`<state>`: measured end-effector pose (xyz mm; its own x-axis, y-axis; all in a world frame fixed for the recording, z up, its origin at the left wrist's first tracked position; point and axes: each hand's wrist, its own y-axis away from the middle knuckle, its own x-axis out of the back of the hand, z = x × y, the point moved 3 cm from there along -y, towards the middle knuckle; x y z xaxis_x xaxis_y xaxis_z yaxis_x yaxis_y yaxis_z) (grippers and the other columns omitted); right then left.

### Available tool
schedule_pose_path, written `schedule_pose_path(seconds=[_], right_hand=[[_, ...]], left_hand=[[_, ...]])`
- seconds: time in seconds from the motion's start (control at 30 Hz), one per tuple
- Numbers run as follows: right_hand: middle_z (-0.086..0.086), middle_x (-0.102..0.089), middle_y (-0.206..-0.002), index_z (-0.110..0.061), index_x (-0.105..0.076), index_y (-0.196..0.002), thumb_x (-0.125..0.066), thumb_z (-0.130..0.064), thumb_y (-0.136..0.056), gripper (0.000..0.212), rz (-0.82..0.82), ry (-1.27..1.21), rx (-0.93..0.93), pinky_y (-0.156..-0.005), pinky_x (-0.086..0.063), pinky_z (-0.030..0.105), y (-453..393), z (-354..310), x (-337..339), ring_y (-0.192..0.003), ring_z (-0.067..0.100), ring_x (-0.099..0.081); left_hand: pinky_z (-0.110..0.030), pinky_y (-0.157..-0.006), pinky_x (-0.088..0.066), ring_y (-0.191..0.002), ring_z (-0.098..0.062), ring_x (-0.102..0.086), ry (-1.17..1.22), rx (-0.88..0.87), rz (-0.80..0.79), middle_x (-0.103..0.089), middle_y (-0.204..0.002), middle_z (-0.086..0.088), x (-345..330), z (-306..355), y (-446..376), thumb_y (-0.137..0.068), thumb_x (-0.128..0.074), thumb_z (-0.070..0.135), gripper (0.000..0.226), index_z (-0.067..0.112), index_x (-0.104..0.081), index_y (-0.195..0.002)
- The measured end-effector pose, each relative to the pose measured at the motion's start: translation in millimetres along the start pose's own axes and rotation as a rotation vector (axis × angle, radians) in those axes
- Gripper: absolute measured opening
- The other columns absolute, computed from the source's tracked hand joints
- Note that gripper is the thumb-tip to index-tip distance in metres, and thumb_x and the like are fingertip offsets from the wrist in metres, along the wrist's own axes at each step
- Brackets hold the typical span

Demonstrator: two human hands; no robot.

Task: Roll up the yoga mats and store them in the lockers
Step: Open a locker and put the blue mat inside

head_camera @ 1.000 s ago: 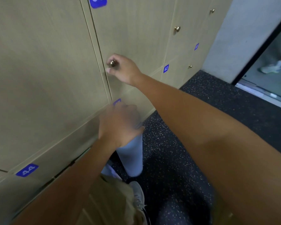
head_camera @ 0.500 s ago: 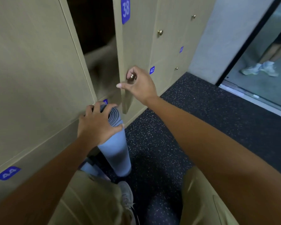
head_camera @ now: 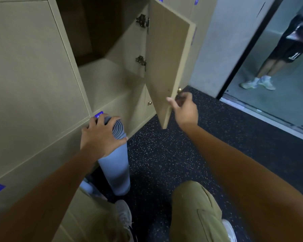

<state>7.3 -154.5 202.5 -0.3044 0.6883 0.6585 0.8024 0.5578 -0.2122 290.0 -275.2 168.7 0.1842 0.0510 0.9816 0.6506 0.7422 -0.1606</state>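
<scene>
A rolled blue-grey yoga mat (head_camera: 115, 168) stands upright on the speckled floor against the lower lockers. My left hand (head_camera: 100, 135) grips its top end, fingers curled over the spiral. Above it a locker (head_camera: 110, 74) stands wide open, and its inside looks bare. Its door (head_camera: 166, 63) is swung out to the right. My right hand (head_camera: 184, 109) hovers just below the brass knob (head_camera: 179, 89) at the door's outer edge, with loose fingers that hold nothing.
Shut beige lockers with blue number tags line the wall on the left (head_camera: 24, 84). Another pale blue roll (head_camera: 87, 186) shows partly behind my left leg. A person (head_camera: 287, 49) stands beyond the doorway at the right. Dark speckled floor (head_camera: 164, 154) lies ahead.
The locker door has swung from shut to wide open, pulled by my right hand, which has come off the knob. My left hand has taken hold of the mat's top.
</scene>
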Motion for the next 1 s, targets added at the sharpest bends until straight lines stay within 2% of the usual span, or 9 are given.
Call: schedule_pose_path(seconds=[0.1,0.23,0.3,0.4,0.57,0.67,0.77,0.87,1.0], right_hand=[[-0.002,-0.068,-0.095,-0.017,-0.062,-0.113,-0.052,-0.069,-0.094,0.056,0.050,0.090,-0.125,-0.067,-0.044,0.029,-7,20,21,-0.082,0.017,-0.064],[0.004,-0.070,-0.090,-0.012,-0.070,-0.097,-0.047,-0.061,-0.101,0.054,0.131,0.143,-0.326,-0.070,-0.043,0.031,-26,38,38,-0.083,0.025,-0.067],[0.007,-0.071,-0.094,-0.011,-0.072,-0.098,-0.049,-0.053,-0.104,0.047,0.121,0.157,-0.359,-0.074,-0.045,0.032,-29,42,44,-0.084,0.026,-0.065],[0.006,-0.072,-0.104,-0.016,-0.068,-0.117,-0.058,-0.045,-0.102,0.034,0.046,0.104,-0.282,-0.083,-0.053,0.034,-29,42,40,-0.090,0.025,-0.065],[0.004,-0.067,-0.121,-0.018,-0.056,-0.133,-0.064,-0.048,-0.097,0.047,-0.260,0.008,-0.233,-0.097,-0.056,0.048,-1,51,11,-0.103,0.026,-0.068],[0.002,-0.063,-0.124,-0.018,-0.054,-0.135,-0.062,-0.049,-0.098,0.049,-0.468,-0.077,-0.271,-0.093,-0.059,0.046,50,47,-15,-0.096,0.023,-0.071],[0.003,-0.063,-0.125,-0.017,-0.054,-0.135,-0.057,-0.053,-0.099,0.051,-0.745,-0.167,-0.372,-0.091,-0.060,0.045,113,40,-41,-0.097,0.021,-0.071],[0.008,-0.066,-0.124,-0.012,-0.048,-0.144,-0.050,-0.060,-0.100,0.065,-0.971,-0.257,-0.508,-0.085,-0.063,0.041,171,34,-62,-0.101,0.025,-0.072],[0.016,-0.062,-0.126,-0.004,-0.036,-0.151,-0.040,-0.068,-0.100,0.082,-1.069,-0.471,-0.709,-0.090,-0.060,0.049,211,21,-83,-0.113,0.034,-0.067]], left_hand=[[-0.052,-0.092,-0.047,-0.127,-0.032,-0.043,-0.003,-0.007,0.015,-0.041,-0.143,0.000,1,-1,2,-0.077,-0.052,0.084,0.079,0.045,-0.039,-0.144],[-0.051,-0.091,-0.048,-0.126,-0.033,-0.044,-0.014,-0.006,-0.002,-0.041,-0.143,-0.001,0,2,2,-0.074,-0.042,0.089,0.084,0.045,-0.038,-0.145],[-0.052,-0.092,-0.046,-0.128,-0.034,-0.042,-0.019,0.000,-0.013,-0.040,-0.144,-0.001,0,3,1,-0.075,-0.044,0.089,0.083,0.046,-0.037,-0.145],[-0.052,-0.093,-0.045,-0.127,-0.034,-0.042,-0.027,-0.003,-0.015,-0.039,-0.145,-0.002,1,5,1,-0.076,-0.049,0.087,0.082,0.045,-0.036,-0.146],[-0.053,-0.098,-0.044,-0.128,-0.034,-0.039,0.008,0.047,-0.103,-0.035,-0.148,0.000,3,8,2,-0.071,-0.058,0.084,0.081,0.047,-0.035,-0.139],[-0.055,-0.098,-0.042,-0.129,-0.035,-0.038,0.041,0.102,-0.190,-0.031,-0.149,-0.001,7,7,5,-0.071,-0.065,0.079,0.080,0.046,-0.034,-0.136],[-0.053,-0.096,-0.041,-0.128,-0.034,-0.038,0.079,0.111,-0.181,-0.034,-0.147,-0.002,11,5,13,-0.070,-0.067,0.076,0.077,0.047,-0.034,-0.133],[-0.053,-0.098,-0.041,-0.128,-0.032,-0.037,0.141,0.107,-0.138,-0.035,-0.145,0.001,15,4,28,-0.069,-0.070,0.071,0.074,0.048,-0.038,-0.131],[-0.053,-0.099,-0.042,-0.129,-0.029,-0.036,0.205,0.087,-0.054,-0.035,-0.142,0.005,30,5,55,-0.067,-0.073,0.067,0.070,0.052,-0.040,-0.127]])
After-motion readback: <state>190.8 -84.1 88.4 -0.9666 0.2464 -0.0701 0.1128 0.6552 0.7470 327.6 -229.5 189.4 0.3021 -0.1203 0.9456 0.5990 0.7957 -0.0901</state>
